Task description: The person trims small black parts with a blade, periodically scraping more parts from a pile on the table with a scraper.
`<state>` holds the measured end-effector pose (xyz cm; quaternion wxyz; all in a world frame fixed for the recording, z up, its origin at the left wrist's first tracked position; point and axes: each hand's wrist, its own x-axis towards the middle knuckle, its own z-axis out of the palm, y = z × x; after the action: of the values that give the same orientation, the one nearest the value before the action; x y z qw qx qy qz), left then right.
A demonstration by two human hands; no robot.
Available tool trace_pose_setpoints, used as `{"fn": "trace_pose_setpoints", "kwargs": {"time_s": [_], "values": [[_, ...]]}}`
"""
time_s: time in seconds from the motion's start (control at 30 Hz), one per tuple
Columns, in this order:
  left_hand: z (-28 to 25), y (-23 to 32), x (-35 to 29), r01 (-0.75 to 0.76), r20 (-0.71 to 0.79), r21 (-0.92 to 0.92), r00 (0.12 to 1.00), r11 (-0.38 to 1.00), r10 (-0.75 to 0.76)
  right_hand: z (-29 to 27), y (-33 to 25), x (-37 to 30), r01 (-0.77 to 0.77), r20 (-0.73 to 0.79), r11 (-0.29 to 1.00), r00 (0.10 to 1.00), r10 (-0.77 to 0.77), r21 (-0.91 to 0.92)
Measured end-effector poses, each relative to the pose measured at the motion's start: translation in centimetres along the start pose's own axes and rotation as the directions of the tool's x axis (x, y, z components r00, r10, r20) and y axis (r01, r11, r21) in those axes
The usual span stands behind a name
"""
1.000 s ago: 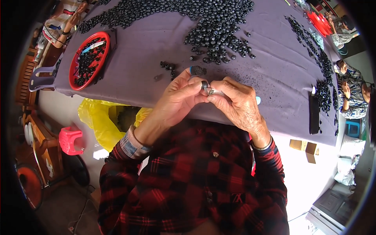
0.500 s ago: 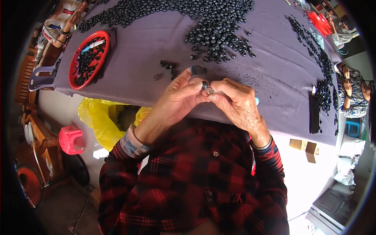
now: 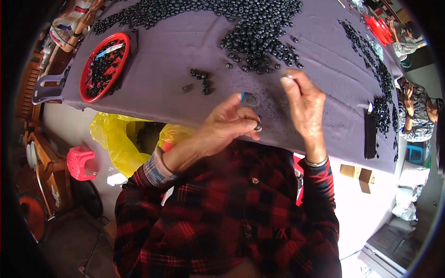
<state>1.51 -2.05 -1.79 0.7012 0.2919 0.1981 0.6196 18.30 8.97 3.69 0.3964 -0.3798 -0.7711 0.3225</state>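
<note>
My right hand (image 3: 307, 102) has moved off the black bead (image 3: 258, 125), toward the bead pile (image 3: 259, 39); it is pinched closed, on what I cannot tell. My left hand (image 3: 225, 127) alone now grips the bead, by the near edge of the purple surface (image 3: 171, 55).

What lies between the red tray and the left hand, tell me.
A small cluster of dark beads on the purple cloth, in the head view.

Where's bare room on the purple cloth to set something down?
Between the round red tray and the small cluster of round black beads; also between the large black bead heap and the tiny black pieces at right. The far side is crowded; dark crumbs dot cloth by the right hand.
</note>
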Motion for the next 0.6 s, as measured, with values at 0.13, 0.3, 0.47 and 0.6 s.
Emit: {"fn": "trace_pose_setpoints", "kwargs": {"time_s": [0.13,0.3,0.47,0.6], "values": [[0.0,0.8,0.1,0.038,-0.028,0.060,0.999,0.997,-0.036,-0.8,-0.7,-1.5,-0.059,0.229,0.986,0.973,0.022,0.157],[0.2,0.3,-0.1,0.169,-0.099,-0.103,0.979,0.980,-0.179,0.4,-2.2,-2.8,0.168,0.370,0.971,0.903,-0.221,0.171],[-0.3,1.2,-0.6,0.198,-0.075,-0.135,0.975,0.971,-0.210,1.4,-2.6,-2.8,0.056,0.364,0.963,0.919,-0.153,0.264],[-0.4,3.2,-1.7,0.224,-0.168,0.108,0.964,0.969,-0.204,2.0,-1.6,-0.1,0.003,0.423,0.998,0.906,-0.033,0.070]]}}
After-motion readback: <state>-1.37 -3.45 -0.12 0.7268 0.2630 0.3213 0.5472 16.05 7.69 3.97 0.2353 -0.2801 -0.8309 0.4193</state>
